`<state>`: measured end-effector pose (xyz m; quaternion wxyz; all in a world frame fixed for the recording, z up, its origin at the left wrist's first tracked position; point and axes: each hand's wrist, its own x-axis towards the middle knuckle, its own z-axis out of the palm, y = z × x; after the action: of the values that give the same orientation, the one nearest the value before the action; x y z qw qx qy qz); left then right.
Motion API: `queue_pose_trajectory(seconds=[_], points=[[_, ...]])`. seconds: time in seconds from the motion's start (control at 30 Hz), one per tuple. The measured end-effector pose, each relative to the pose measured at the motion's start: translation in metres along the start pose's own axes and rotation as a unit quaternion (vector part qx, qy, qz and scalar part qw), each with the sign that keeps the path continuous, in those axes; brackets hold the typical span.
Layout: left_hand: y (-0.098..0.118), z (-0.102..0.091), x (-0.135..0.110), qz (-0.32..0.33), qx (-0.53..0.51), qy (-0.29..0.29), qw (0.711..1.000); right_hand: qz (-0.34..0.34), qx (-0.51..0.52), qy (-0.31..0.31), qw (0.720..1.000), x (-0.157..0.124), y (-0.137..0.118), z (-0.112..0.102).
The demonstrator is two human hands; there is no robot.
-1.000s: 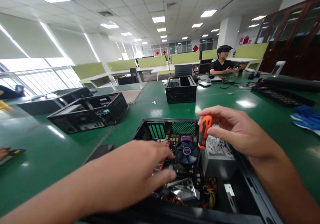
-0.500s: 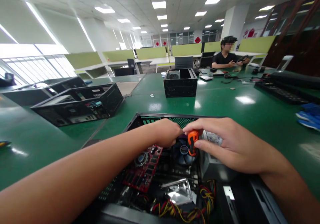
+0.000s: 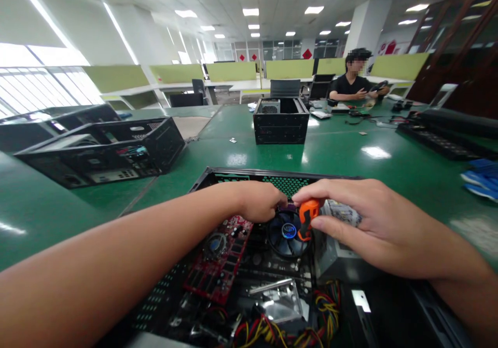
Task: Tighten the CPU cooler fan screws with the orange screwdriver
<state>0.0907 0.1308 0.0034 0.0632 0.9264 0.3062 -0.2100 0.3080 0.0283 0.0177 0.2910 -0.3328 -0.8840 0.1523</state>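
Observation:
An orange-and-black screwdriver (image 3: 308, 218) is gripped by its handle between the thumb and fingers of my right hand (image 3: 350, 223). Its tip is lost to sight beside the round black cooling fan (image 3: 288, 231). My left hand (image 3: 262, 201) reaches into the open computer case (image 3: 208, 174) just behind the fan, fingers curled together; what they pinch, if anything, is hidden. Below my left wrist lies a red circuit board (image 3: 220, 260) with its own small fan. The grey metal power supply (image 3: 342, 257) sits under my right hand.
Yellow, red and black cables (image 3: 327, 311) and a shiny metal bracket (image 3: 282, 301) fill the near part of the case. Another case (image 3: 280, 127) stands farther back on the green table (image 3: 338, 153); more cases (image 3: 105, 153) lie left. A person (image 3: 352, 86) sits at the far right.
The view has shifted slightly. Both hands remain over the fan, and the screwdriver handle now sits a little farther right, tilted differently. More of the fan shows.

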Motion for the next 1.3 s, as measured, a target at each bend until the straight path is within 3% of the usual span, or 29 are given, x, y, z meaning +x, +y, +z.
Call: queue_pose_trajectory(seconds=[0.13, 0.3, 0.43, 0.73, 0.97, 1.13, 1.3], points=[[0.005, 0.000, 0.004, -0.020, 0.060, -0.021, 0.998, 0.003, 0.009, -0.016, 1.000, 0.001, -0.001, -0.001], [0.005, 0.001, 0.004, 0.026, -0.020, 0.016, 0.999, 0.041, 0.035, -0.019, 0.998, 0.004, -0.002, -0.003], [0.004, -0.002, -0.003, 0.019, -0.065, 0.015, 0.998, 0.033, 0.054, -0.016, 0.998, 0.006, -0.004, -0.004], [0.001, -0.003, -0.013, -0.001, -0.052, 0.003, 0.999, 0.023, 0.074, -0.045, 0.996, 0.008, -0.011, -0.001], [-0.007, 0.002, -0.004, 0.001, -0.040, -0.021, 0.999, 0.034, 0.044, -0.049, 0.997, 0.004, -0.007, 0.001], [-0.006, 0.013, 0.010, 0.033, -0.002, -0.029, 0.999, -0.002, 0.025, -0.022, 0.999, 0.000, -0.002, 0.002], [-0.005, 0.017, 0.015, 0.025, -0.019, -0.032, 0.999, -0.006, 0.019, 0.013, 1.000, -0.001, -0.002, -0.001]])
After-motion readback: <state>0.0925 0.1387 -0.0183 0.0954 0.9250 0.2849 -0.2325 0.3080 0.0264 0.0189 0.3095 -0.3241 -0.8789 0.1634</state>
